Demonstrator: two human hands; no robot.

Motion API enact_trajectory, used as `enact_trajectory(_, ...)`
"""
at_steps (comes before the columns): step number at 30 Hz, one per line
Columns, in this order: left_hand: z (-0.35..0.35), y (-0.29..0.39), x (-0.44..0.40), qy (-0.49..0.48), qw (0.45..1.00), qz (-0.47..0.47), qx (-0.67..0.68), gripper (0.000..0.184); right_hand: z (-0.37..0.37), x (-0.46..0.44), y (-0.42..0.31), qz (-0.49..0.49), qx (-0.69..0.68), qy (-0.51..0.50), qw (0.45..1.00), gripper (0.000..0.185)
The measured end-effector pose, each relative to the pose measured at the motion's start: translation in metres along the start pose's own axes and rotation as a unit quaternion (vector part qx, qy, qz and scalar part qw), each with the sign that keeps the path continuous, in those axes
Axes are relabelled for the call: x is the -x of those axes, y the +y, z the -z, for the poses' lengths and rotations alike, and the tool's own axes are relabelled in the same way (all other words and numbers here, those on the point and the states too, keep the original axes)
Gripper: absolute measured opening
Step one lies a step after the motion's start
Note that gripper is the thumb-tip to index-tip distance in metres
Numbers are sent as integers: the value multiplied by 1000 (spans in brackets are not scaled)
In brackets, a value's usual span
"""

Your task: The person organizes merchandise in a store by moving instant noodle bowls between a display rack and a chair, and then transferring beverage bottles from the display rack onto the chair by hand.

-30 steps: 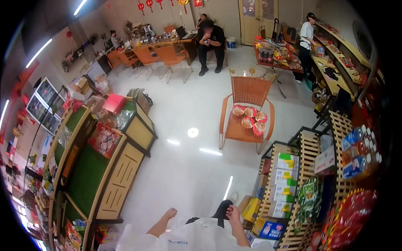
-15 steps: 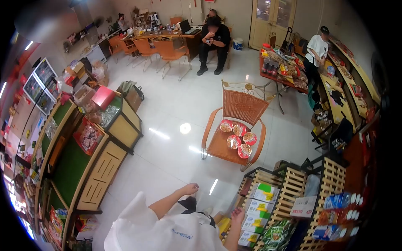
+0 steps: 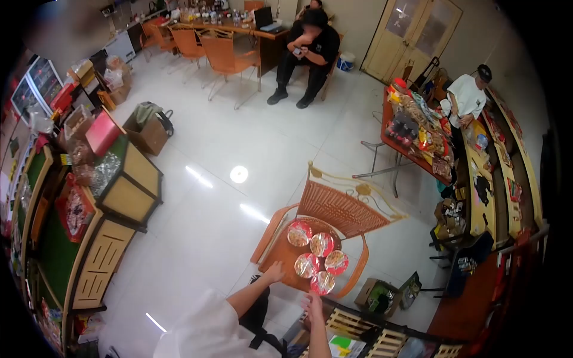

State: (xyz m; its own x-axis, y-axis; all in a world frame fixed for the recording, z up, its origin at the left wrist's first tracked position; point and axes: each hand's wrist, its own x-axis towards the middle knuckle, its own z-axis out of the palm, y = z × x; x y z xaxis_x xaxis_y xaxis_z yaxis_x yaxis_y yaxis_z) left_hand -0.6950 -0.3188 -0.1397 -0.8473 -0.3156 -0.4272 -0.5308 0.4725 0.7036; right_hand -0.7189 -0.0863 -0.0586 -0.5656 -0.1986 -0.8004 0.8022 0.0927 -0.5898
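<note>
Several red-rimmed round packs [image 3: 322, 244] with clear tops rest on the seat of an orange-brown armchair [image 3: 343, 209] right in front of me. My left hand [image 3: 275, 272] is at the seat's front edge, left of the packs; it holds nothing visible and its fingers look apart. Just below the nearest pack is my right hand [image 3: 313, 304], bent, its fingers too blurred to tell whether they are closed. Whether either hand touches the chair cannot be made out.
A slatted shelf [image 3: 352, 322] stands at the lower right, with a carton box [image 3: 377, 296] behind it. Green-topped display counters [image 3: 128, 185] line the left. Beyond the chair are a table of packets [image 3: 412, 134], a seated person [image 3: 307, 53] and a standing person [image 3: 468, 98].
The armchair with the packs is now much closer, and the slatted shelf has shifted down in view. Both my hands have come up to the front of the seat.
</note>
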Motion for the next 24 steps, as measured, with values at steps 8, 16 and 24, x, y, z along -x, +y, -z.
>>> enact_trajectory(8, 5, 30, -146, 117, 976, -169, -65, 60, -96, -208, -70, -79, -86, -48, 992, 36)
enact_trajectory(16, 35, 39, -185, 122, 984, -111, -64, 66, -121, -230, -79, -87, -148, 12, 985, 39)
enact_trajectory(24, 34, -14, -222, -39, 996, -18, 77, 61, -138, -204, -80, -77, -154, 3, 985, 51)
